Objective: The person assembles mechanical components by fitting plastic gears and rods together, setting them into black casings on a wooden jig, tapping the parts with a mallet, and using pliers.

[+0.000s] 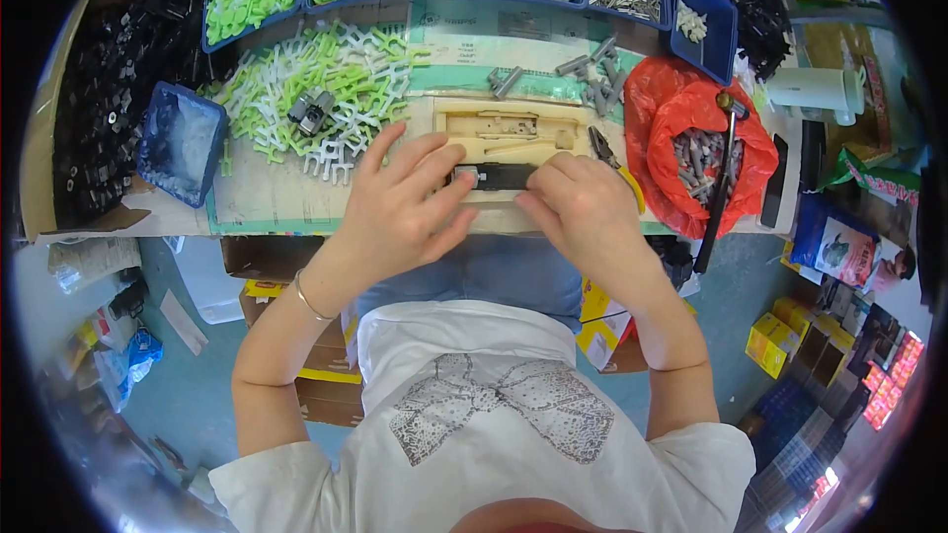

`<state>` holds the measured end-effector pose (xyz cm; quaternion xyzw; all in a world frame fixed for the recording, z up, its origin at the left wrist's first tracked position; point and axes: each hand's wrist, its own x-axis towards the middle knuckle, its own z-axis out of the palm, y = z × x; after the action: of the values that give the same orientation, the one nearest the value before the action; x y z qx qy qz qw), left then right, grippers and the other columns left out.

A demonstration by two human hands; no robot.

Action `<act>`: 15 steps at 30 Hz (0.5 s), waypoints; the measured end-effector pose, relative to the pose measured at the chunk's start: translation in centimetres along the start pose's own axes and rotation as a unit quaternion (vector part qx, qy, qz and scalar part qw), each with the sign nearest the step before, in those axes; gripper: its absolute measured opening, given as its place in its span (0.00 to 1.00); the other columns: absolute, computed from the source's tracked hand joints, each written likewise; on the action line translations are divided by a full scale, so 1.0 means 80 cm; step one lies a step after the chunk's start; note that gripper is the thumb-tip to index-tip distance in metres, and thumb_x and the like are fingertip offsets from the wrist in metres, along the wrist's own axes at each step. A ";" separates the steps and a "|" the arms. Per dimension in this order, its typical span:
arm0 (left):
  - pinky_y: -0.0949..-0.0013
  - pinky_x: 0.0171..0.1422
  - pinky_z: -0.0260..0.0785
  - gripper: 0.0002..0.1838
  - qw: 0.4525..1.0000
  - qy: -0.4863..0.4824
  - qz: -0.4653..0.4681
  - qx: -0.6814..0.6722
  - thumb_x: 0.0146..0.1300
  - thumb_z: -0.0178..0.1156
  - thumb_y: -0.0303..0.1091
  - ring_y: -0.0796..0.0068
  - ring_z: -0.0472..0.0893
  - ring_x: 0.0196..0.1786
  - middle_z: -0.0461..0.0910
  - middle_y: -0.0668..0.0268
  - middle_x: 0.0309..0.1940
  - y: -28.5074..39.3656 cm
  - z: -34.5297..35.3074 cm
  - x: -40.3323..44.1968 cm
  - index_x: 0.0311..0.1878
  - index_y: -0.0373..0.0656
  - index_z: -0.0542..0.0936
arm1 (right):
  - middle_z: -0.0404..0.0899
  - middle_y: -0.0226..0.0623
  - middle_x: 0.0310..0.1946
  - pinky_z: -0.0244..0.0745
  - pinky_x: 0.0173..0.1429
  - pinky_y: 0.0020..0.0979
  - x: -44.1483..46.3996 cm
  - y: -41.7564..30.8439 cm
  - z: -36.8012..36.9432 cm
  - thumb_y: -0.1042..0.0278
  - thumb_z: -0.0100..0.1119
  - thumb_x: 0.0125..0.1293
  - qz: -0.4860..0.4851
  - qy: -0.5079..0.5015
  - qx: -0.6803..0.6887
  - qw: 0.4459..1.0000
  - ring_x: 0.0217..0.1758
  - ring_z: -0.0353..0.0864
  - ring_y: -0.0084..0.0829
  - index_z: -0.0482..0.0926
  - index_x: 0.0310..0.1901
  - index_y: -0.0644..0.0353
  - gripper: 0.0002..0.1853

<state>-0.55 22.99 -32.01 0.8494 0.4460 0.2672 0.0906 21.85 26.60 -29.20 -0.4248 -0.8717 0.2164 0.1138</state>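
Observation:
A long black part (509,177) with a silver metal end lies crosswise at the front of a cream block (452,148) that has recesses cut into it. My right hand (583,199) pinches the right end of this part between thumb and fingers. On the other side, my left hand (407,195) has its fingers spread, with fingertips at the silver end; whether they press on it is hard to tell. Just beyond my right hand are pliers (600,146) with a yellow handle, partly hidden. Several grey cylindrical pieces (602,79) lie behind the block.
Green and white forked pieces (326,89) are heaped at left, with a dark metal piece (312,113) on top. Blue bins (375,6) of small parts line the back. At right sit a red bag (647,109) of grey pieces, a black-handled hammer (713,212) and a blue tray (706,59).

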 end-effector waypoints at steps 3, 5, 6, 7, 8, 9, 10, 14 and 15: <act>0.53 0.59 0.62 0.13 1.000 -0.002 -0.008 0.007 0.50 0.67 0.37 0.62 0.75 0.52 0.76 0.63 0.46 -0.005 -0.007 0.026 0.38 0.45 0.80 | 0.78 0.39 0.30 0.73 0.39 0.35 0.013 0.008 -0.037 0.67 0.68 0.54 0.005 -0.029 0.041 0.999 0.34 0.79 0.39 0.80 0.36 0.61 0.11; 0.61 0.51 0.62 0.09 0.996 0.075 -0.042 0.026 0.51 0.66 0.34 0.64 0.75 0.47 0.76 0.63 0.44 -0.013 -0.007 0.055 0.35 0.45 0.79 | 0.81 0.40 0.34 0.74 0.41 0.34 0.029 0.030 -0.058 0.64 0.68 0.54 0.011 0.045 0.073 0.996 0.37 0.81 0.39 0.80 0.38 0.63 0.13; 0.61 0.51 0.62 0.09 0.996 0.074 -0.041 0.024 0.51 0.66 0.34 0.64 0.75 0.47 0.76 0.63 0.44 -0.021 -0.005 0.070 0.35 0.45 0.79 | 0.82 0.42 0.36 0.75 0.41 0.36 0.042 0.047 -0.065 0.62 0.67 0.54 0.026 0.094 0.073 0.993 0.39 0.81 0.40 0.80 0.39 0.64 0.15; 0.61 0.49 0.62 0.08 0.991 0.112 -0.056 0.046 0.52 0.65 0.34 0.65 0.75 0.45 0.76 0.64 0.42 -0.030 -0.002 0.085 0.35 0.46 0.80 | 0.83 0.41 0.36 0.75 0.44 0.34 0.059 0.063 -0.070 0.62 0.66 0.55 0.066 0.142 0.111 0.981 0.41 0.82 0.36 0.81 0.40 0.63 0.15; 0.62 0.47 0.63 0.07 0.984 0.151 -0.069 0.069 0.52 0.65 0.33 0.66 0.75 0.43 0.76 0.65 0.40 -0.038 0.003 0.099 0.35 0.46 0.80 | 0.82 0.42 0.36 0.74 0.46 0.36 0.076 0.084 -0.071 0.61 0.65 0.56 0.070 0.192 0.140 0.969 0.42 0.80 0.38 0.82 0.38 0.63 0.14; 0.62 0.47 0.63 0.07 0.984 0.152 -0.067 0.068 0.52 0.65 0.33 0.66 0.75 0.43 0.76 0.65 0.40 -0.045 0.010 0.112 0.35 0.46 0.80 | 0.82 0.43 0.36 0.73 0.47 0.37 0.091 0.106 -0.074 0.60 0.65 0.56 0.050 0.219 0.043 0.974 0.42 0.79 0.40 0.82 0.38 0.62 0.14; 0.62 0.46 0.62 0.07 0.979 0.172 -0.070 0.081 0.52 0.65 0.32 0.66 0.75 0.42 0.76 0.67 0.38 -0.053 0.017 0.124 0.36 0.46 0.80 | 0.82 0.43 0.36 0.72 0.49 0.39 0.104 0.125 -0.076 0.60 0.64 0.56 0.028 0.244 -0.055 0.968 0.43 0.78 0.42 0.83 0.38 0.62 0.14; 0.63 0.44 0.62 0.08 0.971 0.198 -0.059 0.123 0.49 0.66 0.32 0.68 0.75 0.39 0.74 0.70 0.33 -0.058 0.037 0.160 0.35 0.48 0.80 | 0.81 0.40 0.36 0.70 0.48 0.42 0.140 0.166 -0.061 0.59 0.62 0.55 -0.007 0.270 -0.175 0.947 0.44 0.76 0.45 0.84 0.37 0.58 0.13; 0.63 0.44 0.62 0.08 0.969 0.201 -0.049 0.137 0.49 0.67 0.32 0.68 0.75 0.38 0.74 0.70 0.33 -0.056 0.042 0.167 0.34 0.48 0.80 | 0.80 0.40 0.36 0.69 0.48 0.43 0.145 0.165 -0.058 0.59 0.62 0.55 -0.006 0.263 -0.205 0.943 0.44 0.75 0.44 0.84 0.37 0.57 0.12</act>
<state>4.20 36.65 -31.58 0.7597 0.5284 0.3642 -0.1051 25.62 44.27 -31.21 -0.4754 -0.8386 -0.0871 0.2512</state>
